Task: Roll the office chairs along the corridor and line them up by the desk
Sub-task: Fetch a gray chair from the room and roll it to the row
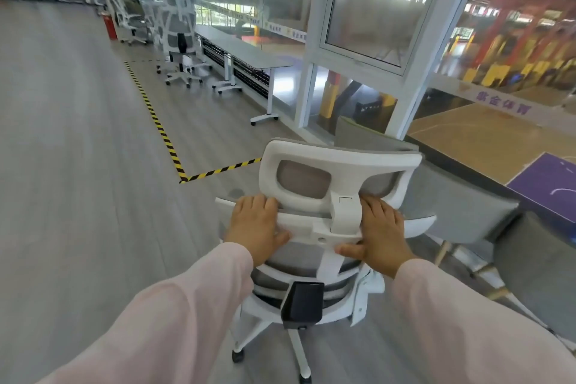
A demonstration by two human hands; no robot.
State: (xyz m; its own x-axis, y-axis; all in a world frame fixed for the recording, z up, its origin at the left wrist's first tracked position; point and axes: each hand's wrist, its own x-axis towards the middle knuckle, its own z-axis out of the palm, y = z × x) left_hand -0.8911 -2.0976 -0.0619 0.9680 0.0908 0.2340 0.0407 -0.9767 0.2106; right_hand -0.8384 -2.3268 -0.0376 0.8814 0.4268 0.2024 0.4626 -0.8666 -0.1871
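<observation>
A white office chair (314, 262) with grey mesh stands right in front of me, seen from behind, its headrest (336, 162) on top. My left hand (254, 227) grips the top edge of the backrest left of the headrest post. My right hand (378, 231) grips the same edge right of the post, thumb underneath. Ahead along the glass wall runs a long grey desk (249, 51) on white legs. Another white office chair (180, 50) stands by the desk's far end, with more chairs (131, 20) behind it.
Black-and-yellow floor tape (156, 121) marks a corner just ahead of the chair. A grey upholstered seat (461, 212) stands close on the right. A red fire extinguisher (111, 27) sits at the far left of the chairs. Grey wood floor stretches to the left.
</observation>
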